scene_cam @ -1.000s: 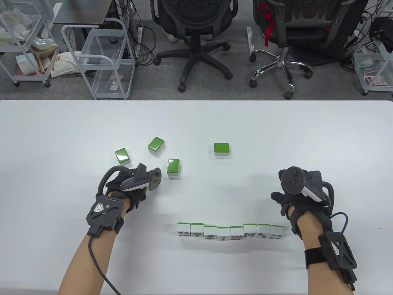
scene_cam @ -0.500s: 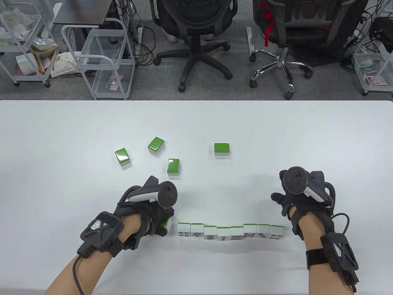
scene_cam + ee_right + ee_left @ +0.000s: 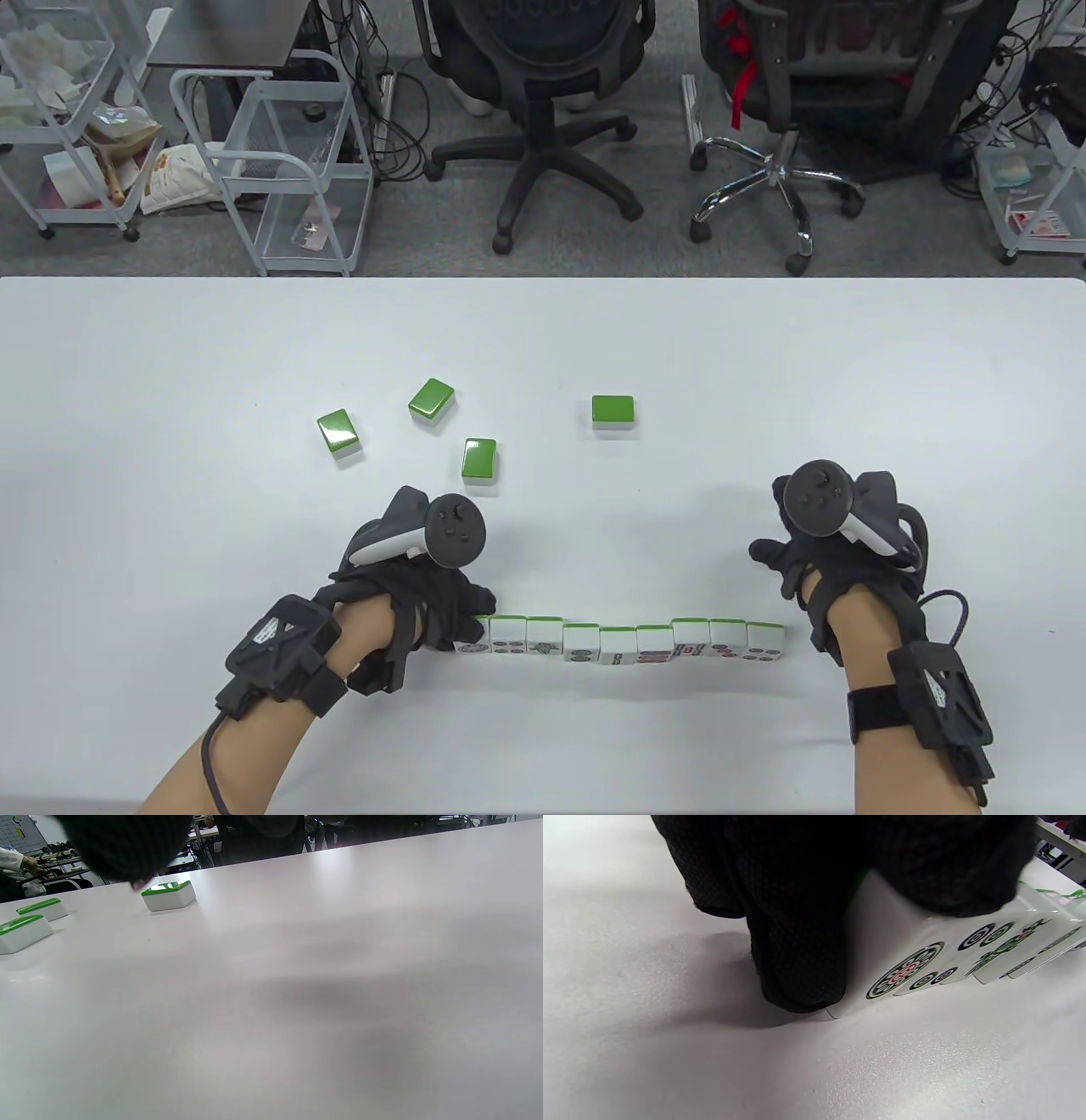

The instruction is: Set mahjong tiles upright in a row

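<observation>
Gloved fingers point(image 3: 797, 955) of the left hand point(image 3: 424, 594) pinch the end tile point(image 3: 903, 971), upright at the left end of the row point(image 3: 628, 641) in the lower middle of the table view. Four tiles point(image 3: 479, 461) lie flat above. The right hand point(image 3: 836, 552) rests lower right; its finger state is unclear.

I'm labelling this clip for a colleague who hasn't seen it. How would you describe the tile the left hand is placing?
On the white table, find the row of upright mahjong tiles near the front edge. The tile at its left end, gripped by the left hand, is the one; its face shows one large circle.
</observation>
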### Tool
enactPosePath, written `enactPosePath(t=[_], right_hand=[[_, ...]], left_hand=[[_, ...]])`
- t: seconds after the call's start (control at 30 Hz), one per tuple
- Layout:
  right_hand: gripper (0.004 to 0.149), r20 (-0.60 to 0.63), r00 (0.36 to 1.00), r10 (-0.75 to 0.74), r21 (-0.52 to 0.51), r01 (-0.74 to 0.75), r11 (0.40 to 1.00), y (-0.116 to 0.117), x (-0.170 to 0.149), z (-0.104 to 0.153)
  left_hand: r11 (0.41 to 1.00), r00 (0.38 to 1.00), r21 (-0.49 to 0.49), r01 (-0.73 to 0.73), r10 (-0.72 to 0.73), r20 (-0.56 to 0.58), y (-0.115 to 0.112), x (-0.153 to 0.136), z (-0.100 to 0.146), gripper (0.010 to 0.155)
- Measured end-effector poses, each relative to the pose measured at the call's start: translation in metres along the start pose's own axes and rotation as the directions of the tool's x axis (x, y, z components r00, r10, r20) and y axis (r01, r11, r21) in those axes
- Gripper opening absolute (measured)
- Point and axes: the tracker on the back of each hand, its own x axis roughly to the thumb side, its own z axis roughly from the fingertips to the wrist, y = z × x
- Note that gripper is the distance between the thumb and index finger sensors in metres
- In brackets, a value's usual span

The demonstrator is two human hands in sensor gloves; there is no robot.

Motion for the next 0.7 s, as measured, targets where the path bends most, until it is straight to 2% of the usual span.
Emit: enactPosePath(t=[0.2, 0.3, 0.37, 0.4, 0.5, 0.57, 0.7], right_hand=[[0.084, 0.005, 1.0, -0.002, -0.001, 0.002, 1.0, 0.0, 0.0, 0.0], [0.083, 0.009, 1.0, -0.007, -0.005, 0.007, 1.0, -0.001, -0.001, 0.0], [0.083, 0.012, 1.0, -0.011, -0.011, 0.011, 1.0, -0.003, -0.001, 0.001], [0.083, 0.013, 1.0, -0.013, -0.014, 0.013, 1.0, -0.003, -0.001, 0.001], [0.083, 0.014, 1.0, -0.01, -0.016, 0.011, 1.0, -0.003, -0.001, 0.001], [0.083, 0.013, 1.0, -0.004, -0.014, 0.004, 1.0, -0.003, 0.0, 0.001], [0.084, 0.007, 1.0, -0.001, -0.003, 0.001, 1.0, -0.002, 0.0, 0.0]], left_hand=[[0.998, 0.999, 0.04, 0.043, -0.042, -0.019, 0.007, -0.005, 0.006, 0.071], [0.965, 0.988, 0.228, 0.127, -0.102, -0.119, 0.038, -0.021, 0.023, 0.07], [0.901, 0.95, 0.353, 0.254, -0.163, -0.266, 0.066, -0.041, 0.036, 0.071], [0.883, 0.932, 0.368, 0.291, -0.175, -0.318, 0.074, -0.05, 0.04, 0.074], [0.858, 0.85, 0.34, 0.384, -0.185, -0.493, 0.099, -0.085, 0.043, 0.079], [0.864, 0.816, 0.307, 0.4, -0.184, -0.548, 0.106, -0.104, 0.037, 0.08], [0.905, 0.786, 0.259, 0.336, -0.118, -0.607, 0.101, -0.135, 0.013, 0.081]])
